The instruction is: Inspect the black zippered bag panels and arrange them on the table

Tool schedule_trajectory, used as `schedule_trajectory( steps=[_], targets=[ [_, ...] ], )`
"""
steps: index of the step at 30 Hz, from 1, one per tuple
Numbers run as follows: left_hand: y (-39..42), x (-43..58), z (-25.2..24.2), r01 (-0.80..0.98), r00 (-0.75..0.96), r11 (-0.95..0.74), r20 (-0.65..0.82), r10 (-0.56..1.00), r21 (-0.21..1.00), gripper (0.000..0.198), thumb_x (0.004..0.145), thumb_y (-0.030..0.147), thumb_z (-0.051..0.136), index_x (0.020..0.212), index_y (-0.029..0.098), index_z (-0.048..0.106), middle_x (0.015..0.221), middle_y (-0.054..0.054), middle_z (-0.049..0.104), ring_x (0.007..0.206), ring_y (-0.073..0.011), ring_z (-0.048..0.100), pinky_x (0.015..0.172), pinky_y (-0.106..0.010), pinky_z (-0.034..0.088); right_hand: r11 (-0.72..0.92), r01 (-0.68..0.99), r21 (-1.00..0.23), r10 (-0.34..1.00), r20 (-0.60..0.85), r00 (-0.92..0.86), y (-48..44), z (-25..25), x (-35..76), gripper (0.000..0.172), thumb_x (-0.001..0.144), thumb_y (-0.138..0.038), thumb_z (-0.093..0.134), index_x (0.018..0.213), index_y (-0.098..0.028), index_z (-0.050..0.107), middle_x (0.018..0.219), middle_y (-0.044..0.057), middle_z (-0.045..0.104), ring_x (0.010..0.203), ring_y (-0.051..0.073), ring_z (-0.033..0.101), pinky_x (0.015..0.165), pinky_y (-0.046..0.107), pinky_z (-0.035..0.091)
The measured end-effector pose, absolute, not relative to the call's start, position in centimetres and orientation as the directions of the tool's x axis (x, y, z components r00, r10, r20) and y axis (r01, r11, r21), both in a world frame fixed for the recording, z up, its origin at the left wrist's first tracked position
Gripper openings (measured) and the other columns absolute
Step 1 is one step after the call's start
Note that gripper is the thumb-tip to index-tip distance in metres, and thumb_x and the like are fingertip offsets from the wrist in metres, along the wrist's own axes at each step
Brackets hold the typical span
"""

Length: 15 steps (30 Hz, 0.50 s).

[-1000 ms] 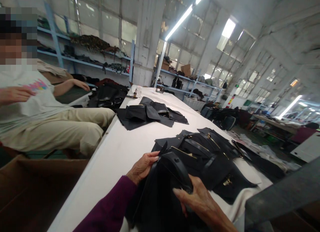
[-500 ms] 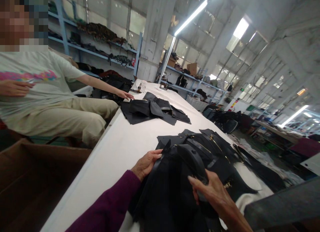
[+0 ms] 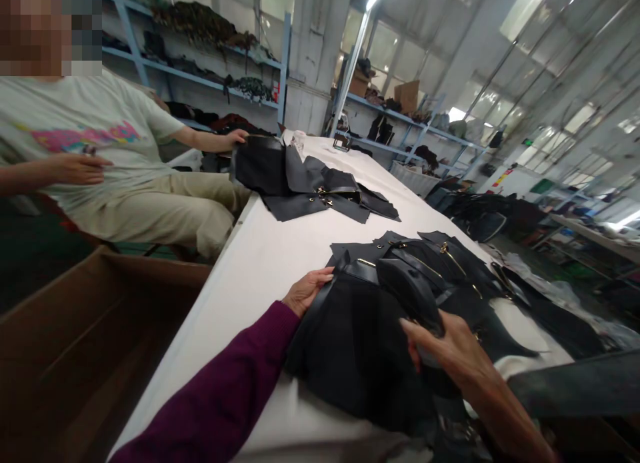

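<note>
A black bag piece [image 3: 360, 336] with a gold zipper along its top edge lies before me on the white table [image 3: 250, 263]. My left hand [image 3: 307, 291] pinches its upper left corner between thumb and fingers. On the right, my right hand [image 3: 445, 343] is closed around a folded black flap or strap of the same piece; its fingertips are partly hidden. Just beyond are more black bag pieces [image 3: 420, 256] with gold zippers and metal fittings, overlapping one another.
Across the table a co-worker [image 3: 115, 150] sits, one hand on another black pile [image 3: 320, 190]. An open cardboard box [image 3: 115, 303] stands at the table's left edge. A dark grey beam-like part [image 3: 580, 386] juts in at lower right. Loaded shelves [image 3: 210, 76] line the wall.
The bag piece is laid flatter and its zipper edge now shows; both my hands keep their hold. The co-worker's hand has lifted the edge of a black piece. The view has shifted.
</note>
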<state>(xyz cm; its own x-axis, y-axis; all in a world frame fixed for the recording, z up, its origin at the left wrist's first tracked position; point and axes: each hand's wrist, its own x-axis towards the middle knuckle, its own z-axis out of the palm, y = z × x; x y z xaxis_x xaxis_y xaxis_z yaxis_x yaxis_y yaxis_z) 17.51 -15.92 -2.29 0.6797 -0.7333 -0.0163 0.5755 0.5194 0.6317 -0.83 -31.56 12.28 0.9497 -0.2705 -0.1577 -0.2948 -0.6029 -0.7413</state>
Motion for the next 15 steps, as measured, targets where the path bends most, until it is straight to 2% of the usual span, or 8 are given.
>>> schedule_trajectory(
  steps=[2,5,7,9,13,15],
  targets=[
    [-15.9,17.8,-2.7,0.586,0.684,0.519,-0.037,-0.728,0.622,0.041,0.070,0.000,0.053,0.111,0.003,0.058,0.097,-0.015,0.068,0.081,-0.0206,0.066,0.079,-0.031,0.050,-0.665,-0.305,-0.682,-0.243,-0.189,0.952,-31.1,12.4,-2.9,0.032,0.077,-0.042,0.057,0.056,-0.020,0.050,0.047,-0.003,0.056,0.046,0.012,0.054,0.046,0.022,0.041],
    [-16.0,18.0,-3.1,0.593,0.687,0.522,-0.047,-0.725,0.614,0.042,0.071,0.000,0.051,0.112,0.003,0.056,0.098,-0.015,0.068,0.083,-0.0206,0.066,0.081,-0.031,0.050,-0.674,-0.374,-0.637,-0.172,-0.356,0.918,-29.4,11.5,-5.6,0.017,0.078,-0.036,0.054,0.079,-0.019,0.058,0.051,-0.005,0.057,0.048,0.014,0.055,0.046,0.021,0.041],
    [-16.0,18.0,-3.2,0.592,0.686,0.522,-0.045,-0.726,0.613,0.042,0.072,-0.001,0.050,0.113,0.003,0.055,0.097,-0.015,0.068,0.083,-0.0202,0.066,0.081,-0.030,0.050,-0.666,-0.342,-0.663,-0.103,-0.372,0.923,-28.1,10.5,-6.5,0.019,0.074,-0.031,0.056,0.089,-0.019,0.059,0.062,-0.003,0.060,0.056,0.015,0.057,0.050,0.021,0.043],
    [-15.9,17.9,-3.1,0.591,0.684,0.522,-0.038,-0.729,0.615,0.042,0.072,-0.001,0.049,0.113,0.003,0.055,0.096,-0.015,0.068,0.083,-0.0202,0.067,0.080,-0.030,0.050,-0.655,-0.309,-0.689,-0.054,-0.366,0.929,-27.0,9.5,-6.7,0.022,0.072,-0.028,0.058,0.092,-0.019,0.060,0.072,-0.001,0.062,0.062,0.015,0.058,0.054,0.022,0.044],
    [-15.9,17.7,-3.0,0.585,0.681,0.524,-0.024,-0.732,0.619,0.040,0.072,0.000,0.050,0.112,0.003,0.056,0.095,-0.015,0.068,0.082,-0.0205,0.067,0.081,-0.030,0.050,-0.638,-0.330,-0.696,0.011,-0.436,0.900,-25.2,9.0,-5.4,0.024,0.074,-0.026,0.056,0.095,-0.017,0.058,0.070,-0.002,0.059,0.054,0.012,0.055,0.049,0.020,0.041],
    [-16.0,17.8,-3.2,0.582,0.684,0.528,-0.020,-0.730,0.619,0.039,0.072,-0.001,0.050,0.110,0.002,0.057,0.094,-0.015,0.069,0.080,-0.0202,0.067,0.080,-0.030,0.051,-0.671,-0.311,-0.673,0.010,-0.428,0.904,-24.6,9.4,-4.8,0.021,0.074,-0.027,0.056,0.091,-0.016,0.059,0.076,0.001,0.059,0.062,0.014,0.057,0.053,0.021,0.042]
  ],
)
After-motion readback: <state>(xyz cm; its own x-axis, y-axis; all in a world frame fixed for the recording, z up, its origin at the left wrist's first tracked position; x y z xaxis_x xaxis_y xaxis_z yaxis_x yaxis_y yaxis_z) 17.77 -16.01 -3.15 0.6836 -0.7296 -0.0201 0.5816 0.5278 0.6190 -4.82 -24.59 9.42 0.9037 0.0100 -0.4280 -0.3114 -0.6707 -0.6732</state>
